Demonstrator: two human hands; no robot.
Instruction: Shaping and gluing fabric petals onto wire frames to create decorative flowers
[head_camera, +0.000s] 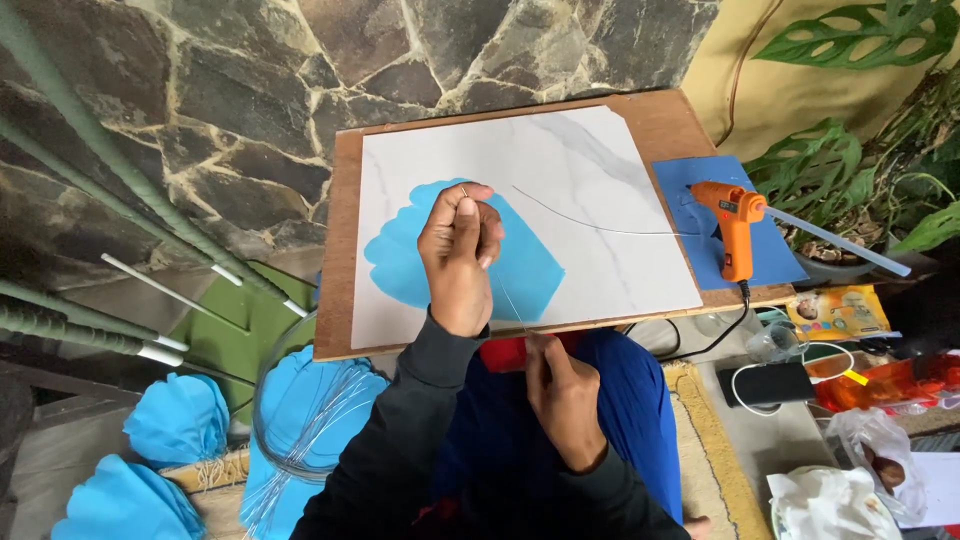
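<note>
My left hand (460, 250) is raised over a blue scalloped petal sheet (535, 275) and pinches the top of a thin silver wire (508, 298) between thumb and fingers. The wire runs down to my right hand (565, 400), which is closed on its lower end at the near edge of the board. A red object (500, 353) lies just left of my right hand, partly hidden. The petal sheet rests on a white marble-pattern panel (570, 160) set on a wooden board (338, 260). A second curved wire (600, 224) lies on the panel.
An orange glue gun (737, 228) stands on a blue foam sheet (775, 255) at the board's right. A wire coil (300, 420) and blue petals (180, 415) lie lower left beside green wrapped stems (90, 335). A dark phone (772, 384), bags and plants sit on the right.
</note>
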